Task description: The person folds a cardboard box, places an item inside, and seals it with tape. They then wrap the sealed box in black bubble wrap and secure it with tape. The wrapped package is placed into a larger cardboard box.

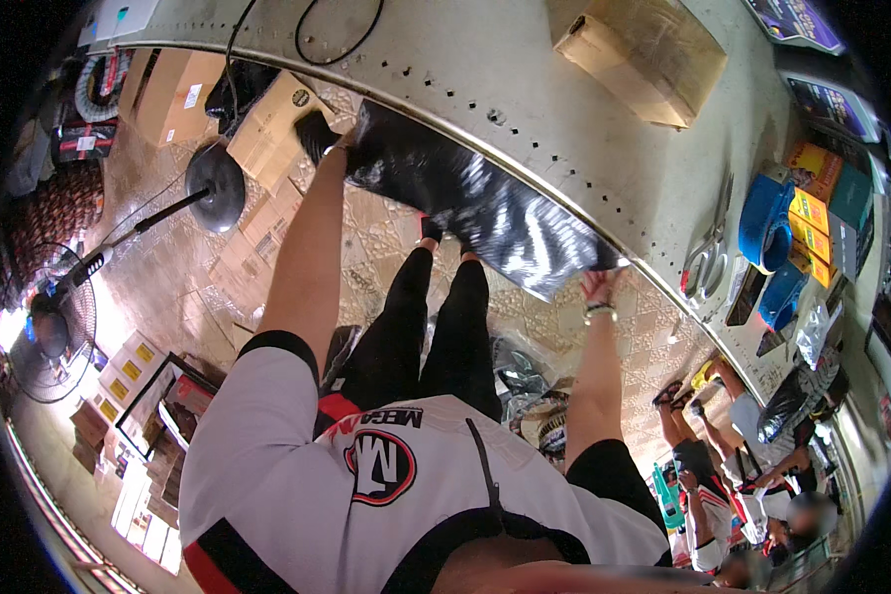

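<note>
A shiny black plastic sheet (465,198), possibly a flat bag, hangs stretched along the near edge of the grey counter (505,59). At its left end, my left hand (343,147) grips the plastic, with folds of it covering most of the fingers. My right hand (600,285) has hold of the lower right corner, its fingers closed at the plastic's edge. The sheet sags between both hands, in front of my legs and above the tiled floor.
A brown-paper-wrapped box (648,59) lies on the counter. Scissors (705,262), blue tape rolls (765,223) and small yellow boxes (810,226) sit at its right. Cardboard boxes (267,129) and a standing fan (54,327) occupy the left. Other people (708,495) sit at lower right.
</note>
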A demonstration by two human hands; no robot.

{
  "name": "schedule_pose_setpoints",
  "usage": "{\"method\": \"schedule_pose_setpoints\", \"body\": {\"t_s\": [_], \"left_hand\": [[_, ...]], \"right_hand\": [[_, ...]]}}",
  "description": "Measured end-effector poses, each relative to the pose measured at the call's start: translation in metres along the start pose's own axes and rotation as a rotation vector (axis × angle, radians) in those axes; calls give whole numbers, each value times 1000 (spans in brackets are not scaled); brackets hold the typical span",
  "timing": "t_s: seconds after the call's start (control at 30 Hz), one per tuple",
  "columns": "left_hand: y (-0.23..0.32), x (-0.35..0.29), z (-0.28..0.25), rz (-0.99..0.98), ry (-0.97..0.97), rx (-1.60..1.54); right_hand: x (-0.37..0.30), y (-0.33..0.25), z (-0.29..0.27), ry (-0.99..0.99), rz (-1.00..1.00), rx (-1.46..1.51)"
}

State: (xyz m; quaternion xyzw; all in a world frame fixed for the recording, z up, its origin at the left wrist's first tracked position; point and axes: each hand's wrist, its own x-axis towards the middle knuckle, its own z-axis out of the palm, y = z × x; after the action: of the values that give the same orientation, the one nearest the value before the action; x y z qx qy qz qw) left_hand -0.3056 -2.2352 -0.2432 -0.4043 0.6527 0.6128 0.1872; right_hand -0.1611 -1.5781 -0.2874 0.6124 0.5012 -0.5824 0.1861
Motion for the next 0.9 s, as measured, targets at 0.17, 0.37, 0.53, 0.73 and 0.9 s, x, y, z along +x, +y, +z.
{"method": "schedule_pose_setpoints", "body": {"t_s": [0.17, 0.37, 0.53, 0.73, 0.9], "left_hand": [[18, -25, 8, 73, -266, -574], [35, -81, 7, 124, -508, -699], [19, -138, 34, 556, -171, 90], [74, -96, 91, 542, 64, 1009], [96, -52, 137, 596, 176, 1220]], "right_hand": [[-6, 17, 33, -255, -86, -43], [-110, -7, 41, -199, -400, 516], [-256, -56, 85, 359, -1148, 412], [-378, -234, 245, 88, -1952, -503], [-373, -322, 314, 137, -1791, -1440]]}}
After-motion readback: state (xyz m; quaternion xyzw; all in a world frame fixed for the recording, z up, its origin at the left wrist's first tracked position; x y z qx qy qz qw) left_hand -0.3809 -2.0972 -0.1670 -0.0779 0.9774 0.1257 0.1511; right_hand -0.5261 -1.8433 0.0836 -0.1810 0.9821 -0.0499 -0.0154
